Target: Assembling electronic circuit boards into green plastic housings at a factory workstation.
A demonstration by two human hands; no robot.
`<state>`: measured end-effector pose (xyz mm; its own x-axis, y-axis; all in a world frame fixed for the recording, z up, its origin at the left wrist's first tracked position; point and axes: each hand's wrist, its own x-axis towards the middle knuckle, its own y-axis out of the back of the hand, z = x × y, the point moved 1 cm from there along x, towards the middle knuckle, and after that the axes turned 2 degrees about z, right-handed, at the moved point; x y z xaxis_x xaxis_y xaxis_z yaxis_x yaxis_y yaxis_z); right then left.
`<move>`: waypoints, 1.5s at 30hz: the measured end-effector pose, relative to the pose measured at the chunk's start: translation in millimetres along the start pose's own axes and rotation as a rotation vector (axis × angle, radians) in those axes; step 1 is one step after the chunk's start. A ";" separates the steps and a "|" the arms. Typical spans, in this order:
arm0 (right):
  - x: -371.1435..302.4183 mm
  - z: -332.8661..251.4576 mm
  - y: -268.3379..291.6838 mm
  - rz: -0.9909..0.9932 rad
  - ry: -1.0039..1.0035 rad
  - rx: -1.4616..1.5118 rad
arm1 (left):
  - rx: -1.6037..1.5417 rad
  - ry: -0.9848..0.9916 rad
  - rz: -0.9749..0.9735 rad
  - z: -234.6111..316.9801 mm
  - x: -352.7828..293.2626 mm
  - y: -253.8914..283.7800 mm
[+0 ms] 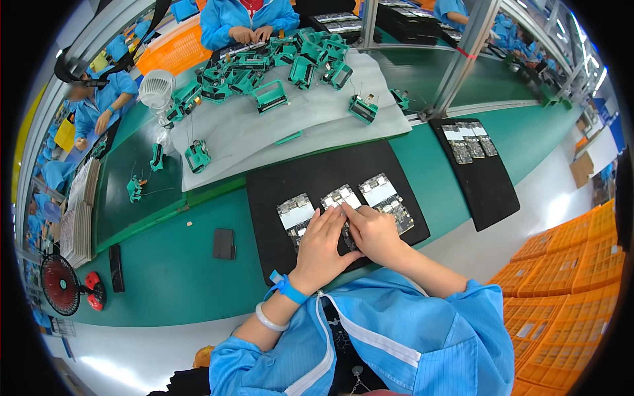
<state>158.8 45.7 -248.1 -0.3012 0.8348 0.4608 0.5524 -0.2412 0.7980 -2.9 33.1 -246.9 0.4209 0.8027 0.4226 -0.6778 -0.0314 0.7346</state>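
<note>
Three circuit boards with white patches lie side by side on a black mat: a left board [295, 212], a middle board [340, 196] and a right board [389, 201]. Over the lower part of the middle board rests my left hand [322, 247], its fingers stretched out and tips on the board. From the other side my right hand [378, 234] meets it, fingers bent and fingertips at the same board. Whatever the right fingertips pinch is hidden beneath them. The black mat [284, 181] lies on the green table.
Green plastic frames [269, 96] are heaped on a white sheet [310, 142] ahead. Another black mat [489, 191] with several boards lies right. Orange crates [561, 290] stand beyond. A dark flat block [224, 243] and a red fan [61, 284] are left. A co-worker [247, 26] sits opposite.
</note>
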 end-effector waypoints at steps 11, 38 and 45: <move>17.6 -52.3 6.0 -0.113 0.039 0.141 | 0.145 0.091 0.013 -18.7 -55.7 70.1; 18.8 -74.2 -44.4 -0.118 0.066 0.098 | 0.031 0.147 0.099 -33.4 -67.4 56.2; 33.4 -66.4 22.1 0.037 -0.295 0.285 | -0.126 0.150 0.023 -34.6 -94.1 105.1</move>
<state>109.3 35.4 -189.3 -0.0641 0.9442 0.3231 0.7642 -0.1617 0.6244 -134.6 -25.1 -227.9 0.3165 0.8825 0.3479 -0.7605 0.0168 0.6492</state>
